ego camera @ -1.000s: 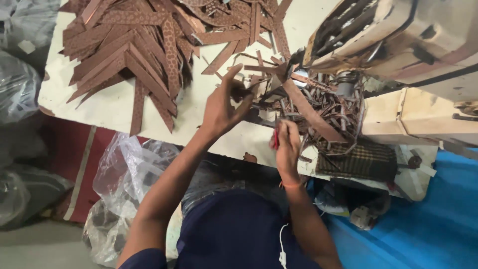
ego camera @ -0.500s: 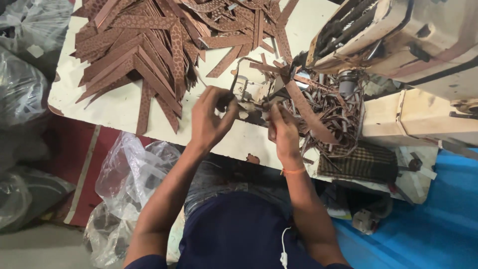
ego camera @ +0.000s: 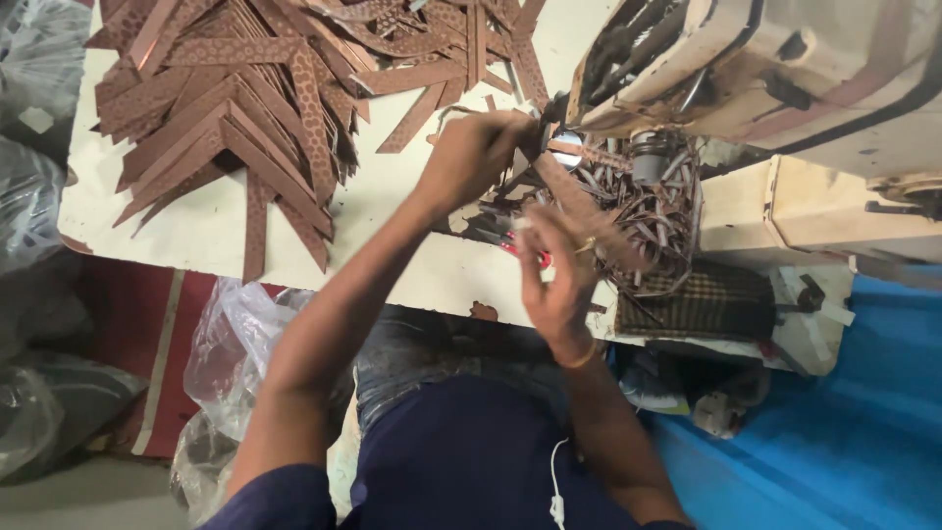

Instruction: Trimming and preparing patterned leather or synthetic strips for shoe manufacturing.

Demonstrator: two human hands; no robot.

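Left hand extended, right hand raised

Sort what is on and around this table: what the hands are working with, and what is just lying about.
In hand: left hand and right hand on a brown strip by the sewing machine; tangled strips.

Lying about: strip pile, checked cloth, plastic bags, blue sheet.

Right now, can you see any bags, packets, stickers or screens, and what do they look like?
Clear plastic bag: crumpled, on the floor under the table's near edge.
Grey plastic bags: bulging, at the left edge.
Blue plastic sheet: lower right.
No labels, signs or screens show.
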